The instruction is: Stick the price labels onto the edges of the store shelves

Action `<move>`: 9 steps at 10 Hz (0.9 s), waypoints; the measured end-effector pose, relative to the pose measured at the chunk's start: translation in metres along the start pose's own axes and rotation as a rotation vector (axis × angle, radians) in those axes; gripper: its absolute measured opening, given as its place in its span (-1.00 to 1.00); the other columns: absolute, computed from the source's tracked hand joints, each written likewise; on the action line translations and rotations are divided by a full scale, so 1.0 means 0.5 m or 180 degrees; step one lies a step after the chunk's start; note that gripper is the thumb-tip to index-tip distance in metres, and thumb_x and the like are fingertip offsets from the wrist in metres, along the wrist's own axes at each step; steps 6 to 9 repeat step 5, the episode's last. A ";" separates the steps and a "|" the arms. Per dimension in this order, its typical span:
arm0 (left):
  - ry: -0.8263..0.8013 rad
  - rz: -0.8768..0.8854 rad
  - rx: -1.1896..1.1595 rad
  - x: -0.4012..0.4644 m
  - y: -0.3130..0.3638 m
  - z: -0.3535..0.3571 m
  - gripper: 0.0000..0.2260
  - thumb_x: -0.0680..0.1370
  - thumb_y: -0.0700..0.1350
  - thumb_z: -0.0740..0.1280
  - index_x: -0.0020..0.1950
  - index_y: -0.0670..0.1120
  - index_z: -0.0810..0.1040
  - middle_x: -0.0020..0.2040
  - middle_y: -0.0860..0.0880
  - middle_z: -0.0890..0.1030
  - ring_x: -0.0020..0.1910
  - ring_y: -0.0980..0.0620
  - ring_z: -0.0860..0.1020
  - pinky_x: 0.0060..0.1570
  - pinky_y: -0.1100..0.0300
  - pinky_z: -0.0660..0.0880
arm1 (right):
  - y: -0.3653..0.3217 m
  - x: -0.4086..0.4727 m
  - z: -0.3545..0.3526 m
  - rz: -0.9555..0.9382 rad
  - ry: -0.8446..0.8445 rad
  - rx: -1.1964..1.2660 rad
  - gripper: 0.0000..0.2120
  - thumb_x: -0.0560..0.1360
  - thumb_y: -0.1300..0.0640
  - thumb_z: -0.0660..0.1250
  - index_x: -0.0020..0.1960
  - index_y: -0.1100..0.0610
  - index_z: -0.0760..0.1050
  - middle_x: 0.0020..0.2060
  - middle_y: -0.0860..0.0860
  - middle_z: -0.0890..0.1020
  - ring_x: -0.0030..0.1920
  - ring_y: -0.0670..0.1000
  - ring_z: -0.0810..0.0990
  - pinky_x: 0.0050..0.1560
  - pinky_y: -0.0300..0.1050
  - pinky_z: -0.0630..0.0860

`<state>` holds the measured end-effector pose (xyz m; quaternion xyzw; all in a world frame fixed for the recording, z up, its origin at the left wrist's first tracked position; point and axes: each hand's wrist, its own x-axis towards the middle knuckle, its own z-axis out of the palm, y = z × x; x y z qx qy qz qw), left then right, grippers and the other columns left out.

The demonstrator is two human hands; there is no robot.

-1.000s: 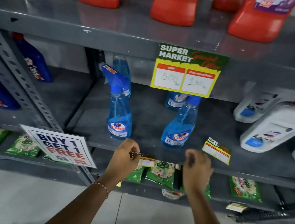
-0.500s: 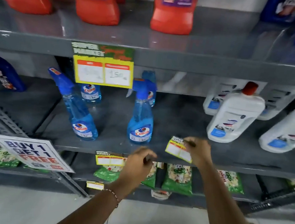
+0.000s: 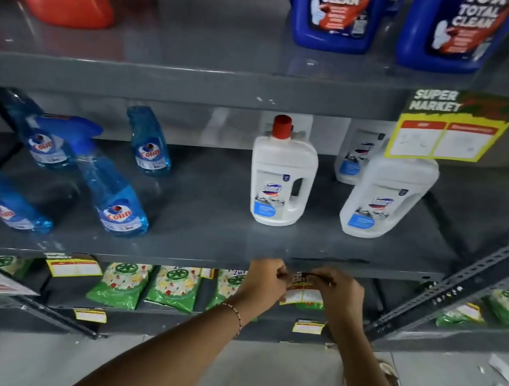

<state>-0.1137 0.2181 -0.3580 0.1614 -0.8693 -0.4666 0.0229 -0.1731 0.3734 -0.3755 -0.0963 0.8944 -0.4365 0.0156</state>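
A small yellow, red and green price label (image 3: pixel 302 290) hangs between my two hands at the front edge of the grey middle shelf (image 3: pixel 174 258), below the white bottles. My left hand (image 3: pixel 265 279) pinches its upper left corner. My right hand (image 3: pixel 338 294) grips its upper right side. Both hands press against the shelf edge. Another small label (image 3: pixel 72 266) is stuck on the same edge further left. Two more labels (image 3: pixel 308 326) (image 3: pixel 90 315) sit on the lower shelf's edge. A large "Super Market" label (image 3: pixel 450 127) hangs from the upper shelf edge at the right.
White bottles (image 3: pixel 282 177) and blue spray bottles (image 3: pixel 112 188) stand on the middle shelf. Blue and orange jugs (image 3: pixel 336 10) fill the top shelf. Green packets (image 3: pixel 171 285) lie on the lower shelf. A slotted metal upright (image 3: pixel 467 280) slants at the right. Paper scraps (image 3: pixel 500 370) lie on the floor.
The view has shifted right along the shelves. My right hand carried the label down from the shelf top to its front edge, and my left hand came over and took hold of it.
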 end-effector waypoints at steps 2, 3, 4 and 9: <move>0.0136 -0.0005 0.0689 0.036 0.032 0.046 -0.78 0.53 -0.09 0.33 -0.26 -0.18 0.46 -0.29 -0.22 0.61 -0.28 -0.23 0.62 -0.25 -0.08 0.61 | 0.042 0.035 0.001 -0.0104 0.0184 -0.0029 -0.93 0.38 0.25 0.46 -0.16 0.12 0.63 -0.24 -0.01 0.67 -0.22 -0.01 0.60 -0.18 -0.13 0.54; 0.0031 0.0286 0.1533 0.038 0.030 0.032 -0.76 0.57 -0.03 0.26 -0.04 -0.22 0.46 -0.09 -0.31 0.62 -0.08 -0.35 0.57 -0.21 -0.03 0.51 | 0.047 0.031 0.005 -0.0074 0.0479 -0.0219 -0.88 0.33 0.21 0.50 -0.19 0.13 0.57 -0.22 0.03 0.61 -0.19 0.08 0.55 -0.16 -0.01 0.49; 0.0006 0.0543 0.1919 0.028 0.039 0.015 -0.81 0.59 -0.04 0.22 0.03 -0.17 0.37 -0.12 -0.28 0.63 -0.15 -0.34 0.59 -0.33 0.01 0.42 | 0.049 0.025 -0.016 0.0052 0.0932 -0.0610 -0.85 0.33 0.23 0.47 -0.21 0.11 0.50 -0.20 0.04 0.59 -0.15 0.14 0.52 -0.13 0.06 0.44; 0.0273 0.0943 0.1782 0.007 0.036 -0.023 -0.96 0.58 -0.14 0.17 -0.03 -0.08 0.33 -0.17 -0.19 0.61 -0.27 -0.27 0.58 -0.39 0.03 0.47 | 0.025 0.005 -0.020 -0.0145 0.1346 -0.0449 -0.80 0.37 0.40 0.34 -0.12 0.13 0.51 -0.17 0.10 0.58 -0.13 0.20 0.52 -0.17 0.10 0.47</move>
